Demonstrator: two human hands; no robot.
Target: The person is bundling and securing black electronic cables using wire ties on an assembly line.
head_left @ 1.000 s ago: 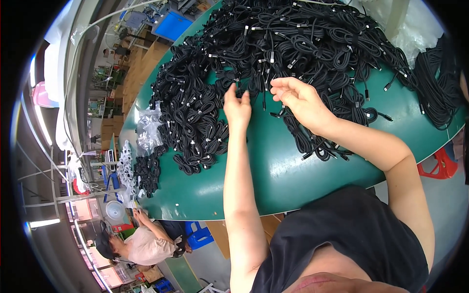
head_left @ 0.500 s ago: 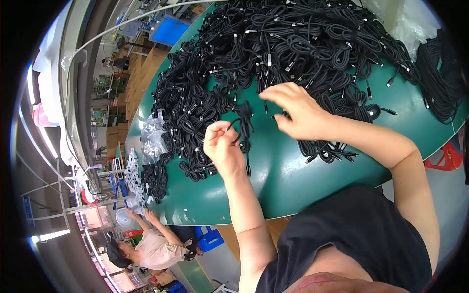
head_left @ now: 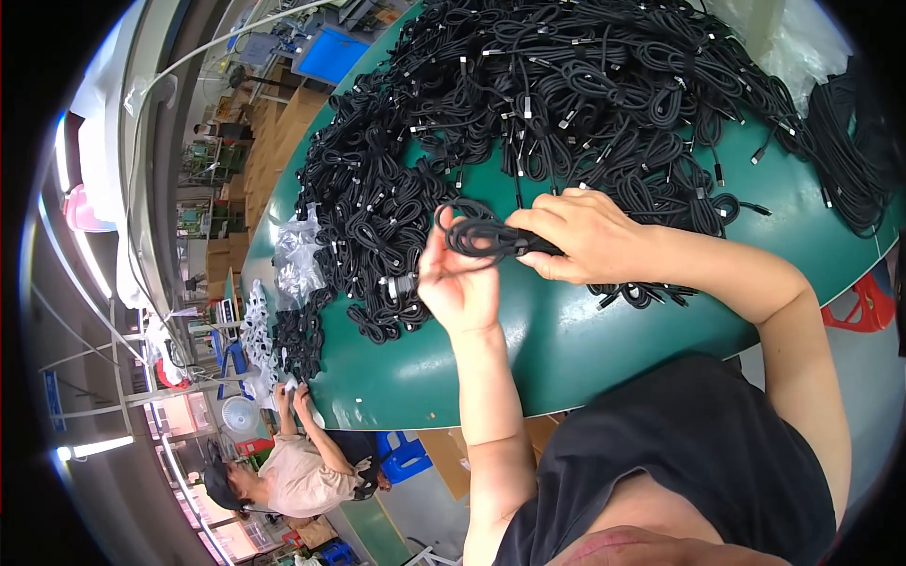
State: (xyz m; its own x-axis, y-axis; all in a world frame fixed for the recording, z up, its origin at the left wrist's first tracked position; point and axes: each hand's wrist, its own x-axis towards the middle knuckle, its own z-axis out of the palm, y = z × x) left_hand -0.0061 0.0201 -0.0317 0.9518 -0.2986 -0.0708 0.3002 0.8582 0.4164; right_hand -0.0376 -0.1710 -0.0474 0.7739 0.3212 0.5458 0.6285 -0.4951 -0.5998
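Note:
Above the green table, my right hand [head_left: 583,236] grips a bundled black cable [head_left: 483,238] by its gathered end. The bundle's loops point left toward my left hand [head_left: 462,288]. My left hand is turned palm up right beside those loops, its fingertips raised against them. Motion smears these fingers, so their hold on the cable cannot be made out. Just left of that hand is a blurred silvery piece [head_left: 401,286] whose kind I cannot tell. A large pile of coiled black cables [head_left: 566,85] with metal plugs spreads behind and to the left.
The green table [head_left: 585,349] curves around in front of me. Clear plastic bags [head_left: 298,255] lie at the left, beside the pile. A long hank of black cable [head_left: 849,151] hangs at the right. Another person [head_left: 302,472] works at the table's left end. A red stool [head_left: 859,304] stands at right.
A coiled cable is now in my right hand, which was half-open and apart before. My left hand has turned palm up and shifted slightly right, toward the coil. The other person's hands have moved.

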